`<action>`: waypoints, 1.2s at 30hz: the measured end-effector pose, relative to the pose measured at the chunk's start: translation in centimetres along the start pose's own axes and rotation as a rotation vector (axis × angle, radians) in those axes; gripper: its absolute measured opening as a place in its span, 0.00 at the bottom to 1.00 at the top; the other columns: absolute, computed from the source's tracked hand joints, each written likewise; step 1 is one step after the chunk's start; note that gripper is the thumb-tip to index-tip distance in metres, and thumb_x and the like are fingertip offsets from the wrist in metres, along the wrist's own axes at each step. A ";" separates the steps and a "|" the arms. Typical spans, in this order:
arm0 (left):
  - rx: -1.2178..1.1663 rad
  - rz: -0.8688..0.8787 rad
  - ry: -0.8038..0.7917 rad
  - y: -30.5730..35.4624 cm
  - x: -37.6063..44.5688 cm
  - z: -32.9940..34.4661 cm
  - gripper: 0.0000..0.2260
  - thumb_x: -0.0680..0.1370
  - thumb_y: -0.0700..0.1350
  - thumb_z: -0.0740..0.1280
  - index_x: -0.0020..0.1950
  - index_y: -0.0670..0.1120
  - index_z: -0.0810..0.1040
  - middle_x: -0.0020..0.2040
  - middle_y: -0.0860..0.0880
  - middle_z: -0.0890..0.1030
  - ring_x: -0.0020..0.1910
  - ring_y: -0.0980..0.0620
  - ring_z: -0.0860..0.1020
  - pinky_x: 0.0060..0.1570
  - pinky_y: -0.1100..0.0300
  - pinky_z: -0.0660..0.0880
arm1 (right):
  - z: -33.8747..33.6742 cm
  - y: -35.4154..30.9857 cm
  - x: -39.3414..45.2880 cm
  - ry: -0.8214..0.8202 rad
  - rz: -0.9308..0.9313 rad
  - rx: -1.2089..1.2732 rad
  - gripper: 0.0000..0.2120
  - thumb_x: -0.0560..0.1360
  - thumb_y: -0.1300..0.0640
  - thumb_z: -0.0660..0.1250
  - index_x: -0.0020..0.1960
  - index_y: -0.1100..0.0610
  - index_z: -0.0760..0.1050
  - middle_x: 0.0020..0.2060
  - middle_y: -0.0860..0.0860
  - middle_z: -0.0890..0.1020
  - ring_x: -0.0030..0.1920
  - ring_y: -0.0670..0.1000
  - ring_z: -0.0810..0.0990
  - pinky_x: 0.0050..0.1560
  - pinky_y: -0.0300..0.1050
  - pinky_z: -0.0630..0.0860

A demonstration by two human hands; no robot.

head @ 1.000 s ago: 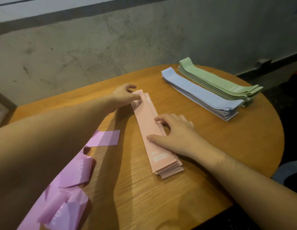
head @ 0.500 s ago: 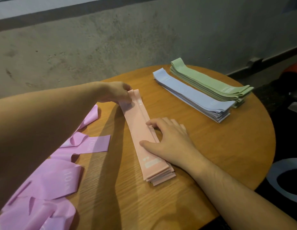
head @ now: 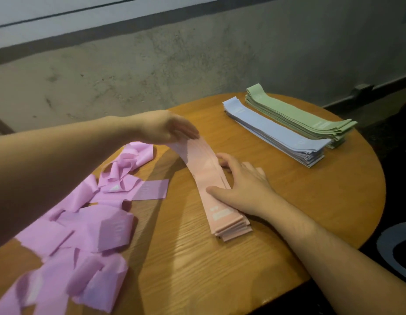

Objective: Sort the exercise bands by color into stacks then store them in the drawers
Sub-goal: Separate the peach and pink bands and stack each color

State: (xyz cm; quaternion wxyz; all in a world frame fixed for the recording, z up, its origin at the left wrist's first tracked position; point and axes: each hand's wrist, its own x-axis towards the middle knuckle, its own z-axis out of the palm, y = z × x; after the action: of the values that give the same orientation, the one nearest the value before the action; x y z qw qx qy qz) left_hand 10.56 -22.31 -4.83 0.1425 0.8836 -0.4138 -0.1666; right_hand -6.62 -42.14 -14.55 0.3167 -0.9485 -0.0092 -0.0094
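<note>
The peach stack [head: 220, 201] lies near the middle of the round tabletop [head: 288, 212], its long axis running from the near edge away toward the far-left edge. The right hand [head: 240, 187] rests flat on its middle, fingers straight and spread, pressing the layers down rather than curling round them. The left hand [head: 165, 128] is at the stack's far end, where the bands curve up off the wood; its fingers reach down over that raised end and appear to hold it, though motion blur hides the exact grip. So the far end belongs to the left hand and the near end, fanned out in steps by the near edge, lies closer to the right hand. Squaring the stack probably means lowering or sliding along that long axis while the right hand pins the centre. The loose pink bands [head: 84, 223] sprawl tangled along the left edge, unsorted. The blue stack [head: 274, 133] and the green stack [head: 297, 112] lie side by side, touching, at the far-right edge, parallel to each other. No drawers are in view
</note>
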 end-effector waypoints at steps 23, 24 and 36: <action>-0.155 -0.092 0.649 -0.4 -13.8 8.3 0.20 0.77 0.40 0.69 0.70 0.44 0.77 0.53 0.52 0.73 0.49 0.66 0.73 0.53 0.80 0.65 | -8.2 -3.2 0.1 -0.185 -0.126 -0.334 0.08 0.80 0.50 0.66 0.58 0.40 0.73 0.47 0.42 0.81 0.48 0.44 0.79 0.46 0.42 0.79; -0.169 -0.109 0.642 -0.2 -13.5 8.8 0.22 0.76 0.43 0.68 0.70 0.44 0.77 0.53 0.50 0.73 0.48 0.63 0.73 0.53 0.80 0.64 | -8.6 -2.9 0.0 -0.216 -0.148 -0.381 0.08 0.81 0.50 0.65 0.58 0.41 0.73 0.47 0.42 0.81 0.47 0.43 0.79 0.45 0.41 0.78; -0.126 -0.106 0.510 -0.9 -13.6 11.4 0.20 0.74 0.47 0.72 0.66 0.50 0.76 0.59 0.53 0.75 0.54 0.68 0.73 0.58 0.75 0.65 | -7.3 2.1 -1.9 -0.163 -0.246 -0.484 0.22 0.77 0.35 0.64 0.69 0.32 0.63 0.60 0.34 0.77 0.56 0.41 0.77 0.54 0.46 0.79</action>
State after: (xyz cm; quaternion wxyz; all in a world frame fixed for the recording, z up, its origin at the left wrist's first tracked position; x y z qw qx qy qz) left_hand -1.70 -12.50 -13.13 0.2880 0.9067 -0.3067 0.0287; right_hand -8.55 -48.24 -10.01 0.0757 -0.9858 -0.1474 0.0266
